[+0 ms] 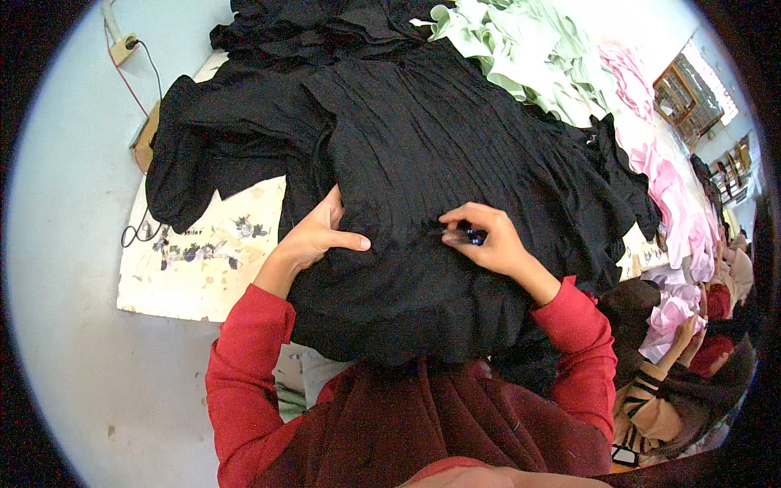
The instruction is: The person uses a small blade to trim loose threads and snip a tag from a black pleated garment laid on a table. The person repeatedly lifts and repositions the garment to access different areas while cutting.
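A large black garment (407,146) with long pleats or gathers lies spread across the table in front of me. My left hand (319,232) is at its left part, thumb stretched over the cloth and the other fingers mostly hidden in or under a fold. To the right, close above the same cloth, my right hand (486,238) is curled with the fingertips drawn together. In it sits a small dark tool with blue parts (475,237); its tip is blurred, so its exact kind is unclear.
Pale green cloth (529,57) is heaped at the far side, with pink cloth (671,195) along the right. The worn tabletop (211,268) shows at left, near a wall socket with cables (124,49). At right, another person's hands (682,342) hold pink cloth.
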The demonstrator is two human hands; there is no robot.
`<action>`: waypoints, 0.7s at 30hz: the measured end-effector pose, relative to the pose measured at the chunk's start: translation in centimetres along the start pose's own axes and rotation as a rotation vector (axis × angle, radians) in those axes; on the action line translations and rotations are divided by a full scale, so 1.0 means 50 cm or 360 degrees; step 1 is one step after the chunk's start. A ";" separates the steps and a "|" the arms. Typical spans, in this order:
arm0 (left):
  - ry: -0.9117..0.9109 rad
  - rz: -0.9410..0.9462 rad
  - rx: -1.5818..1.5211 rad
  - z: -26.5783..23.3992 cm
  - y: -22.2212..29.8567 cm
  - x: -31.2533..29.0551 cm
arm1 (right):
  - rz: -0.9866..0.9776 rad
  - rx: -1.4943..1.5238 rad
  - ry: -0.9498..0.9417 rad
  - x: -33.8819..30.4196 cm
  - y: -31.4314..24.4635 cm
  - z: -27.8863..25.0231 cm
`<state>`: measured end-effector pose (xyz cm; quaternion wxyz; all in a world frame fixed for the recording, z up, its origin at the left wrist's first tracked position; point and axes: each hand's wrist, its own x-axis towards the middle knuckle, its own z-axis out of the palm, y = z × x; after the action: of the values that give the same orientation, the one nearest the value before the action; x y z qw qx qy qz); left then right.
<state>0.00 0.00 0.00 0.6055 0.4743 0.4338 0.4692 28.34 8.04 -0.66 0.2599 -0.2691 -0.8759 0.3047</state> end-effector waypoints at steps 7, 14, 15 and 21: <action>0.0072 0.0012 -0.0189 0.031 -0.011 -0.003 | -0.0101 0.0383 0.0000 0.079 -0.097 -0.023; 0.0015 0.0188 -0.0179 0.022 -0.003 -0.003 | -0.0256 0.0238 0.0043 0.094 -0.117 0.054; 0.0035 0.0210 -0.0181 0.026 -0.002 -0.005 | -0.0190 0.0267 0.0054 0.093 -0.109 0.065; 0.0154 0.0161 -0.0161 0.031 -0.003 -0.007 | -0.0230 0.0279 0.0180 0.101 -0.085 0.026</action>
<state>1.47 -0.64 0.16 0.5826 0.4411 0.4139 0.5429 22.55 7.87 2.80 0.3527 -0.1983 -0.8469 0.3449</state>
